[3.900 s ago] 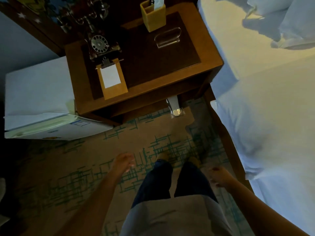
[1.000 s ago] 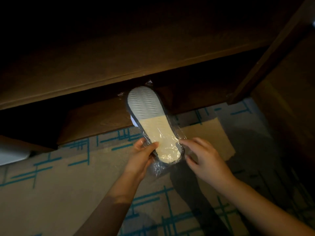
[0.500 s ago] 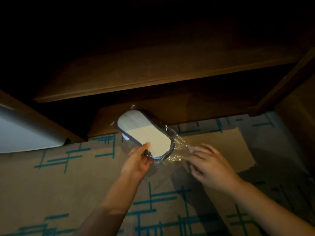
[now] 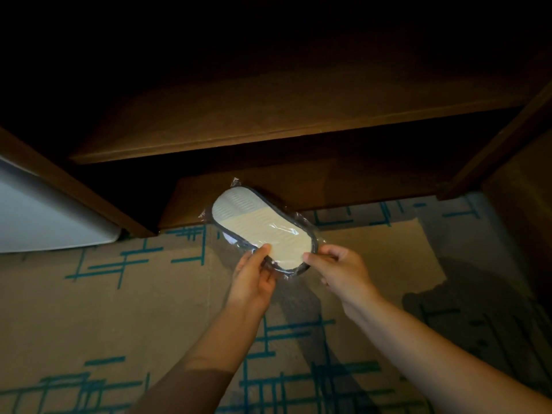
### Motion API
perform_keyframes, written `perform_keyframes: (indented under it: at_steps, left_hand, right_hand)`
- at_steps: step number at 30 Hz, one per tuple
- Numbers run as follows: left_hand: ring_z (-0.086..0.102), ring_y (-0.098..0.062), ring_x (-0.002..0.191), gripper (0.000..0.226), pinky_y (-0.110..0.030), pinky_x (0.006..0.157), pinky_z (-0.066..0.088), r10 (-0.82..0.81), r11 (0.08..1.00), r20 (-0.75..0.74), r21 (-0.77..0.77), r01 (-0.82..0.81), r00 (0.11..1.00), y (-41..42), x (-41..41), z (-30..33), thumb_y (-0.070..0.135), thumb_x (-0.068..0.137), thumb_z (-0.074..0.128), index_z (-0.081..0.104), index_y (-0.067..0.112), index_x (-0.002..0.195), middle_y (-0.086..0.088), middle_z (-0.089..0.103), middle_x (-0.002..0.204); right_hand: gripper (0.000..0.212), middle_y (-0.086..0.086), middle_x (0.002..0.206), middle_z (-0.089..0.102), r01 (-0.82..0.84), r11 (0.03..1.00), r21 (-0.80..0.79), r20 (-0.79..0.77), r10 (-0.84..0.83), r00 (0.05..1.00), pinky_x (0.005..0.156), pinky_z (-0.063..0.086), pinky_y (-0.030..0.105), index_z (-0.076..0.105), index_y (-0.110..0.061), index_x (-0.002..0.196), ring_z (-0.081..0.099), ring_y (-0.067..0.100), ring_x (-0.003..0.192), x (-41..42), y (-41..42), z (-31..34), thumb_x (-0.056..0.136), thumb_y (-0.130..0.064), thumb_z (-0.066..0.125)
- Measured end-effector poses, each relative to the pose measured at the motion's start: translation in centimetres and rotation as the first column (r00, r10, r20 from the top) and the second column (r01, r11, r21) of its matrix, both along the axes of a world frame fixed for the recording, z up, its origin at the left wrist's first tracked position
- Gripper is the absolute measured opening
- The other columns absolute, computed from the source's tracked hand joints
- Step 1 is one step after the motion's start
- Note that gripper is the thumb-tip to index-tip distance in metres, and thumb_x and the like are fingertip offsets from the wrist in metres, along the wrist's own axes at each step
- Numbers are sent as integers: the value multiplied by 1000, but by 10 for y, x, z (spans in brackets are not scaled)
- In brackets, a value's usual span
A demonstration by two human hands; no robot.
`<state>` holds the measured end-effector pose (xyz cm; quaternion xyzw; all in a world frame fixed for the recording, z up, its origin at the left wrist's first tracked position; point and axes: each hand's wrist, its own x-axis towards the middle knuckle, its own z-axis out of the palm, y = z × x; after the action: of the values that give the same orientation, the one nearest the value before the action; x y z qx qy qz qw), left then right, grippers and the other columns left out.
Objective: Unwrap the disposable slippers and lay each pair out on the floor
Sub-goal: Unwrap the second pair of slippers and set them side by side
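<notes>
A pack of disposable slippers (image 4: pixel 257 225) in clear plastic wrap hangs above the carpet, pale ribbed sole facing up, dark trim around its edge. My left hand (image 4: pixel 254 276) grips its near end from the left, thumb on the sole. My right hand (image 4: pixel 340 270) pinches the same end from the right. The far end of the pack points toward the low wooden shelf. How many slippers are inside the wrap I cannot tell.
A dark wooden nightstand (image 4: pixel 268 121) with a low shelf (image 4: pixel 358 186) fills the upper view. A white mini fridge (image 4: pixel 44 216) stands at the left. Beige carpet (image 4: pixel 134 309) with teal lines lies below. A wooden bed frame (image 4: pixel 525 210) rises at the right.
I crouched from standing and took the wrapped pack from under the nightstand. In the last half second my right hand moved from the loose wrap onto the pack's near end.
</notes>
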<state>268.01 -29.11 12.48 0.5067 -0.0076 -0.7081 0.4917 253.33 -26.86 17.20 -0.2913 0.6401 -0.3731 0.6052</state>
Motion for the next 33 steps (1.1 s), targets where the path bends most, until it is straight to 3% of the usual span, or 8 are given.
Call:
perform_keyframes:
  at_steps: [6, 13, 16, 21, 25, 28, 30, 33]
  left_hand:
    - [68, -17, 74, 15, -26, 53, 60, 133, 989, -36, 62, -131, 990, -11, 30, -10, 12, 85, 61, 60, 11, 100, -7, 75, 76]
    - [59, -20, 111, 42, -31, 84, 52, 160, 985, 30, 59, -161, 987, 4, 61, -38, 14, 91, 53, 46, 8, 132, -9, 61, 123]
    - [47, -25, 130, 48, -34, 99, 44, 205, 977, -61, 69, -201, 977, 11, 65, -42, 15, 95, 44, 34, 10, 141, -12, 45, 144]
    - [50, -29, 126, 52, -35, 84, 51, 16, 985, 80, 170, -30, 997, 19, 61, -49, 36, 94, 46, 36, 10, 138, -16, 49, 138]
    - [54, -35, 118, 66, -42, 91, 44, -232, 931, 182, 326, 164, 956, 38, 73, -50, 53, 92, 35, 35, 4, 137, -22, 54, 130]
    - [63, -30, 78, 45, -40, 72, 50, -421, 898, 575, 371, 235, 702, 65, 73, -50, 37, 95, 37, 56, 0, 113, -14, 68, 85]
    - [60, -27, 75, 18, -40, 72, 52, -362, 890, 898, 253, 380, 249, 85, 79, -54, 21, 90, 48, 61, 9, 95, -6, 63, 79]
    - [51, -30, 118, 42, -37, 96, 44, -126, 534, 920, 378, 757, -371, 101, 82, -58, 35, 82, 56, 54, 24, 123, -8, 53, 125]
  right_hand:
    - [13, -3, 67, 60, 37, 999, 29, 18, -38, 999, 54, 44, 19, 61, -20, 77, 54, 8, 61, -20, 9, -11, 89, -15, 59]
    - [14, 3, 92, 58, 447, 883, 140, 117, -464, 878, 70, 52, 34, 54, -22, 83, 58, 17, 83, -91, 3, -44, 94, -14, 49]
    - [14, 2, 93, 59, 518, 842, 150, 112, -535, 837, 61, 52, 30, 56, -23, 84, 60, 17, 85, -112, 6, -55, 94, -16, 50]
    - [12, 3, 96, 61, 579, 797, 174, 179, -603, 777, 58, 56, 31, 59, -22, 87, 62, 18, 87, -130, 11, -61, 93, -17, 50]
    - [12, 3, 96, 61, 579, 801, 151, 222, -599, 770, 70, 56, 36, 58, -21, 88, 62, 18, 88, -133, 12, -63, 94, -16, 48]
    - [11, 3, 98, 61, 570, 810, 136, 231, -586, 777, 67, 54, 33, 57, -20, 91, 61, 18, 90, -130, 11, -61, 95, -16, 48]
    - [10, 2, 100, 60, 561, 818, 129, 238, -575, 783, 67, 53, 33, 56, -16, 100, 60, 17, 92, -126, 10, -60, 95, -16, 47]
    - [12, 3, 102, 60, 555, 820, 136, 259, -571, 779, 69, 53, 35, 55, -17, 103, 59, 18, 92, -118, 9, -58, 96, -15, 46]
